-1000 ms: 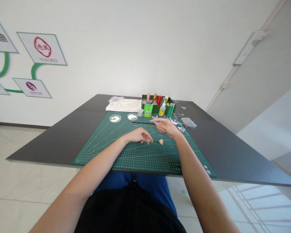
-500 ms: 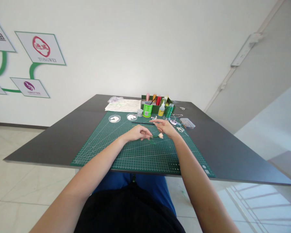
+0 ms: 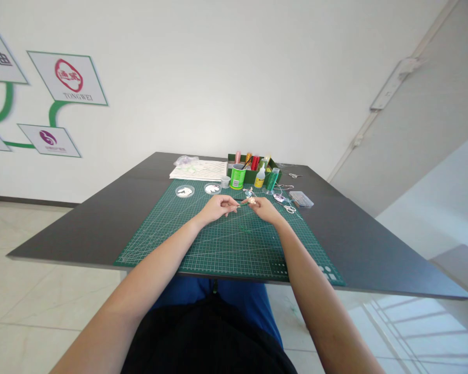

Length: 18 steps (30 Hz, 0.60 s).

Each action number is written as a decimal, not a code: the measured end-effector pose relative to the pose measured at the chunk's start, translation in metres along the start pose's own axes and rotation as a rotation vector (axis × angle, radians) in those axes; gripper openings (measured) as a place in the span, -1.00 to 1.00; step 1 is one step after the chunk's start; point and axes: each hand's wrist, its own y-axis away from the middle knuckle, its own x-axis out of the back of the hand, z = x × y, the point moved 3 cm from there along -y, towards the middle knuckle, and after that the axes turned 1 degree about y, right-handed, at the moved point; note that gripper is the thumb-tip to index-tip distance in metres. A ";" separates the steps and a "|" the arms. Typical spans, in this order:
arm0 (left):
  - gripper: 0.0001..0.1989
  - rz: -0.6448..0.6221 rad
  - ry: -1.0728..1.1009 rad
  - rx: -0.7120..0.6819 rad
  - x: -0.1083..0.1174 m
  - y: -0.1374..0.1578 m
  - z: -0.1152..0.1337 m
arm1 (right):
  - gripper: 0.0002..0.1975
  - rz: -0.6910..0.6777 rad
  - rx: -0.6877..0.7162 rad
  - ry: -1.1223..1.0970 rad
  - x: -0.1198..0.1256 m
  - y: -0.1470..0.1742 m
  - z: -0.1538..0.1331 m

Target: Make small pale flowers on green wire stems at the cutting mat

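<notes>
My left hand (image 3: 219,208) is closed, its fingertips pinching the thin green stem of a small artificial flower (image 3: 251,200). The pale flower head points right, against the fingers of my right hand (image 3: 265,210). That hand is closed around the head and upper stem, though its exact fingertip contact is partly hidden. Both hands are held above the green cutting mat (image 3: 218,249). Behind them a thin dark stick is mostly covered by the fingers. Thin green strands (image 3: 245,228) lie on the mat in front of the hands.
Two shallow dishes (image 3: 184,191) with white pieces stand at the back left, beside a small white jar (image 3: 225,182). Behind are a green can (image 3: 237,177), a glue bottle (image 3: 259,177) and a box of coloured tubes (image 3: 232,158). Scissors (image 3: 289,209) and a clear case (image 3: 301,199) lie right.
Both hands have moved up and away from me, carrying the flower. My right hand, earlier apart from the flower with fingers extended, has closed in on its head.
</notes>
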 end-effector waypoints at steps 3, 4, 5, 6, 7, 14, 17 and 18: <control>-0.78 0.078 0.003 -0.010 0.005 -0.002 -0.002 | -0.62 0.013 -0.001 0.096 -0.001 0.001 -0.001; -0.78 0.101 0.000 -0.015 0.006 -0.003 -0.003 | -0.62 0.000 -0.004 0.113 -0.002 0.002 -0.001; -0.78 0.121 -0.005 -0.017 0.008 -0.003 -0.004 | -0.62 -0.012 -0.009 0.125 -0.003 0.002 -0.002; -0.77 0.139 -0.010 -0.018 0.009 -0.004 -0.004 | -0.62 -0.020 -0.012 0.136 -0.003 0.003 -0.002; -0.77 0.156 -0.016 -0.017 0.010 -0.004 -0.005 | -0.62 -0.025 -0.010 0.145 -0.004 0.003 -0.002; -0.80 0.271 -0.057 -0.013 0.016 -0.003 -0.006 | -0.63 -0.063 0.000 0.158 -0.006 0.003 -0.003; -0.82 0.304 -0.057 -0.017 0.018 -0.003 -0.007 | -0.65 -0.079 0.003 0.162 -0.007 0.003 -0.005; -0.81 0.311 -0.055 -0.023 0.018 -0.004 -0.007 | -0.65 -0.081 0.005 0.166 -0.007 0.003 -0.006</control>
